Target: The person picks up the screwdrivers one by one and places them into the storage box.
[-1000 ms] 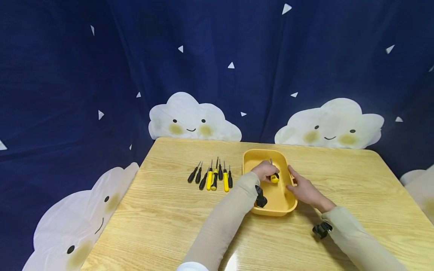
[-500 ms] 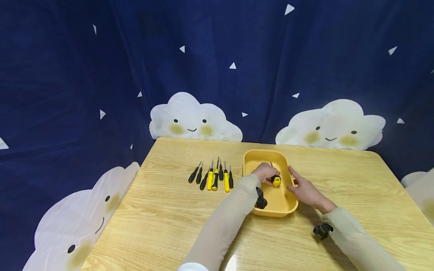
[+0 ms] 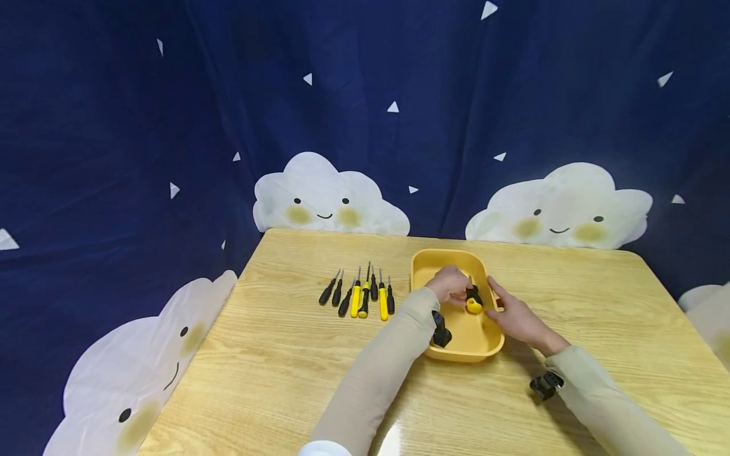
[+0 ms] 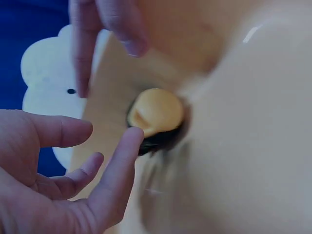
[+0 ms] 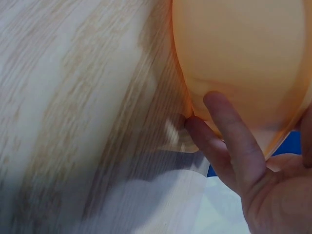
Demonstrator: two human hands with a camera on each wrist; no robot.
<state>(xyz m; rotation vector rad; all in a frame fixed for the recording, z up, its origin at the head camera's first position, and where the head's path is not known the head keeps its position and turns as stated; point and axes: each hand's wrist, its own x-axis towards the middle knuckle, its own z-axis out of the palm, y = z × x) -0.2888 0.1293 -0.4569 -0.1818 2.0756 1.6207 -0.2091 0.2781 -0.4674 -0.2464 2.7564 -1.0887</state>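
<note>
A screwdriver with a black and yellow handle (image 3: pixel 474 305) lies inside the yellow tray (image 3: pixel 456 356), near its right wall. My left hand (image 3: pixel 449 285) is in the tray just left of it, fingers spread apart. In the left wrist view one fingertip overlaps the edge of the rounded yellow handle end (image 4: pixel 158 109); whether it touches cannot be told. My right hand (image 3: pixel 516 316) holds the tray's right side, the thumb over the rim and the fingers along the outer wall. In the right wrist view fingers (image 5: pixel 229 131) rest against that wall.
Left of the tray, several screwdrivers (image 3: pixel 365 301) with black or yellow handles lie side by side, tips pointing away, on the wooden table (image 3: pixel 274 367). Behind the table hangs a dark blue curtain (image 3: pixel 342 82) with white clouds.
The screwdriver was in my left hand and has moved right toward the tray's wall. My left fingers have now let go of it. The right hand stays at the rim.
</note>
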